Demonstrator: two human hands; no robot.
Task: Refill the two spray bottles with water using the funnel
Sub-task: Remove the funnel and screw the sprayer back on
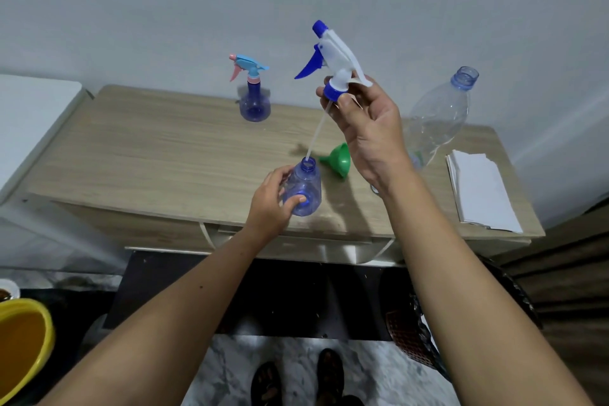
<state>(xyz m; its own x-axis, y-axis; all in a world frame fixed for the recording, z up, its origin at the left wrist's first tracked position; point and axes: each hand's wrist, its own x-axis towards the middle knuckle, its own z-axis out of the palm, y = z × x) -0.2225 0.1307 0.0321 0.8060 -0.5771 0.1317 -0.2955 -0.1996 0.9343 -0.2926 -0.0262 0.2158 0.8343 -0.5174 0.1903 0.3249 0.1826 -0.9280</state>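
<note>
step in hand, by the look: opening the first bottle. left hand [268, 204] clenched round clear blue bottle [304, 189] on the table [148, 155], neck open. right hand [365, 128] pinched collar of white-blue trigger head [333, 56], held high above bottle, dip tube [314, 138] w/ tip at the mouth, barely inside or just out. green funnel [339, 160] lay on its side just right of bottle; water bottle [438, 119] further right, uncapped; second sprayer [253, 92] behind bottle, capped. next prob: park head clear, seat funnel in neck.

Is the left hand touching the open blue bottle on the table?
Touching. The head view shows the left hand wrapped around the open blue bottle, thumb pressed on its side.
</note>
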